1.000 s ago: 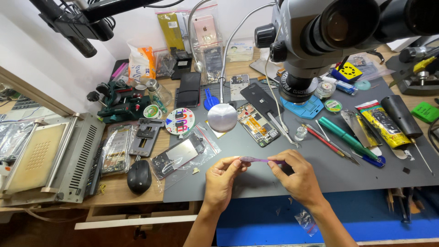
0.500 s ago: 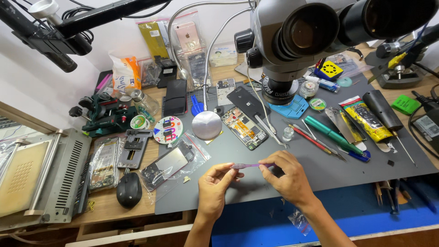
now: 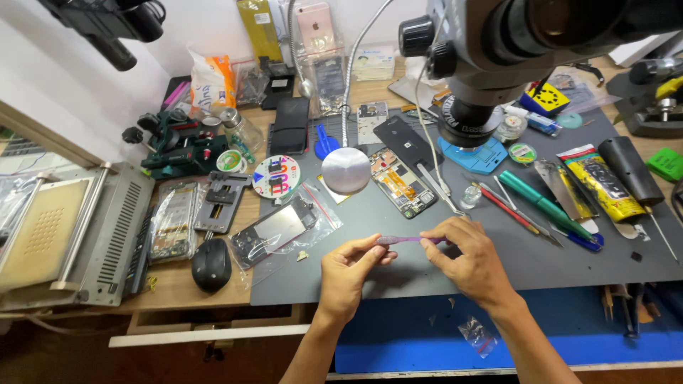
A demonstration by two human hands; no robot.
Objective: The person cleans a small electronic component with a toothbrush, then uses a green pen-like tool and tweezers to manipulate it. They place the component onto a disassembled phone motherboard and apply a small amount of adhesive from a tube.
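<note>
While both hands hover over the dark grey mat (image 3: 398, 274) on the tabletop, they pinch a thin, flat purple strip (image 3: 407, 240) between them; left hand (image 3: 350, 274) fingertips clamped on its left end, right hand (image 3: 466, 256) clamped on its right end; strip held level, just above the mat; matte rubbery mat; opened phone (image 3: 400, 182) with exposed board beyond; shiny round metal disc (image 3: 346, 171) beside it; glossy black mouse (image 3: 211, 264) at left.
</note>
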